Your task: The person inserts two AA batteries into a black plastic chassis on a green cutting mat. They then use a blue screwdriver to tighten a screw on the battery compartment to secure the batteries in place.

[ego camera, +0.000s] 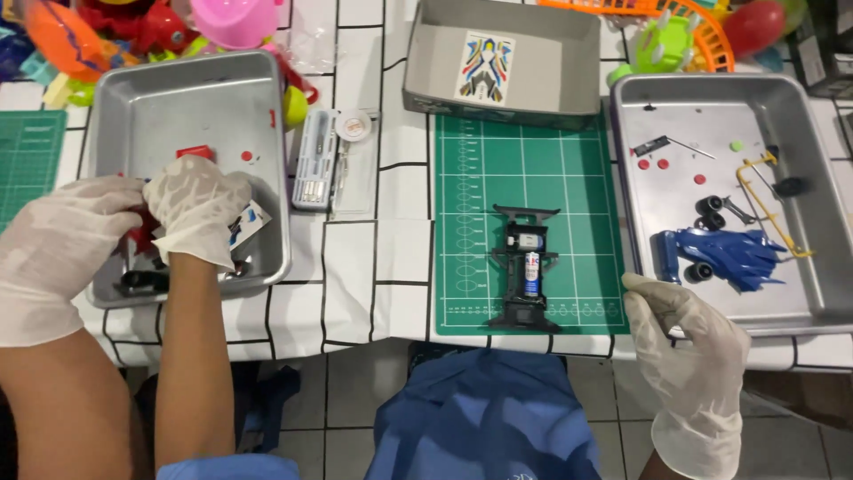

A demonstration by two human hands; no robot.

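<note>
Under left hand (197, 218), red part (140, 238) (mostly hidden)

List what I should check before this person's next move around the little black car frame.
1. Black car frame lies flat on the green mat: ok.
2. Blue body shell sits in the right tray: ok.
3. Right hand is at that tray's rim: ok.
4. Whether its fingers hold anything: cannot tell.
5. Left hand in sight: not ok.
6. Co-worker's gloved hands are away from the frame: ok.
</note>
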